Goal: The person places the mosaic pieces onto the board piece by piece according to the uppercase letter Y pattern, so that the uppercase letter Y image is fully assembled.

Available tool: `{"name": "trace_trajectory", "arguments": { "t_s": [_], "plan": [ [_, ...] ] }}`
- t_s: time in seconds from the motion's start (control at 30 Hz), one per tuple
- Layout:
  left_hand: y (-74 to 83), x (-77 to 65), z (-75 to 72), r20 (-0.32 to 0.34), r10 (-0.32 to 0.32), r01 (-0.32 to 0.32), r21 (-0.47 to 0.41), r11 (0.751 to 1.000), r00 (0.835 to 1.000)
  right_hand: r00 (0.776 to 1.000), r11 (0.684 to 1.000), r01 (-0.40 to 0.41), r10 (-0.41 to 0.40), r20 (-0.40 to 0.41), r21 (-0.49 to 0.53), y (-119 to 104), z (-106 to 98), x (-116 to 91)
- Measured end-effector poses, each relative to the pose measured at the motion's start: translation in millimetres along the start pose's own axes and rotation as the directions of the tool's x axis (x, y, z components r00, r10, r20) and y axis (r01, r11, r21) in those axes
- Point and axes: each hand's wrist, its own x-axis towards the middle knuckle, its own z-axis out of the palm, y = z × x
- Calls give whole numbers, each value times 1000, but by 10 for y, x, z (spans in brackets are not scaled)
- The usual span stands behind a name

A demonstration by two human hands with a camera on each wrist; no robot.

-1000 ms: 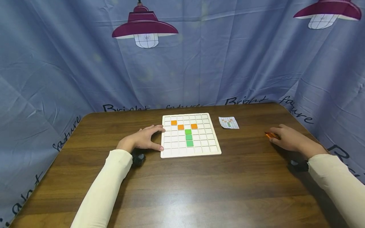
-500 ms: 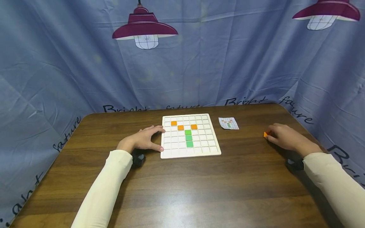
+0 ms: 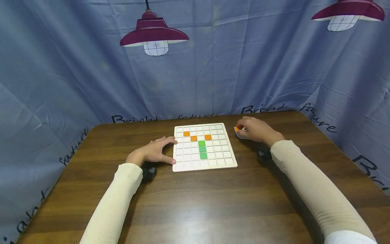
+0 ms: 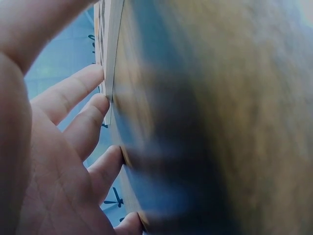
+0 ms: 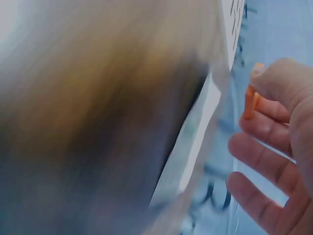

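Note:
My right hand point(image 3: 257, 129) pinches a small orange tile point(image 5: 250, 100) between thumb and forefinger, above the small printed paper card point(image 3: 241, 135), which the hand partly covers. In the right wrist view the other fingers lie apart from the tile. My left hand point(image 3: 153, 150) rests at the left edge of the white gridded board point(image 3: 217, 160). Its fingers are spread, with thumb and fingertips touching that edge. On the board sit three orange tiles, one of them at the upper left point(image 3: 186, 134), and a column of three green tiles point(image 3: 202, 149).
The brown wooden table point(image 3: 189, 203) ends at the back against a blue curtain point(image 3: 201, 74) printed with lamps and lettering. The curtain also hangs along the left and right sides.
My right hand has picked up orange from the table's right side and carried it left to above the card. My left hand stays at the board's edge.

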Motion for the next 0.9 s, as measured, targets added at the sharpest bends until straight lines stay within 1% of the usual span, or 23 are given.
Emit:
{"name": "trace_trajectory", "arguments": {
  "t_s": [0.1, 0.17, 0.27, 0.37, 0.5, 0.67, 0.73, 0.8, 0.9],
  "plan": [
    [-11, -13, 12, -2, 2, -2, -2, 1000, 1000, 999, 1000, 10, -10, 38, -1, -184, 89, 296],
    [-18, -19, 20, -3, 1, -1, 1, 1000, 1000, 998, 1000, 22, -21, 66, -11, -284, 156, 453],
    [-22, -20, 20, -7, -1, 1, 2, 1000, 1000, 994, 999, 27, -25, 105, -18, -403, 236, 634],
    [-24, -16, 6, -8, 0, 0, 4, 1000, 1000, 991, 1000, 28, -27, 128, -9, -478, 285, 752],
    [-18, -3, 7, -5, 2, -2, 12, 1000, 1000, 988, 999, 46, -45, 148, 2, -525, 300, 799],
    [-20, 7, -7, -9, -1, 1, 14, 1000, 1000, 983, 998, 62, -60, 171, -5, -559, 256, 813],
    [-22, 9, -8, -8, -2, 2, 15, 1000, 1000, 982, 999, 50, -49, 180, -2, -563, 251, 822],
    [-25, 7, -4, -7, -3, 3, 15, 1000, 1000, 982, 999, 39, -42, 183, 20, -565, 254, 834],
    [-25, -2, -1, -6, -6, 6, 12, 1000, 1000, 982, 998, 1, -13, 189, 62, -577, 252, 850]
  ]
}}
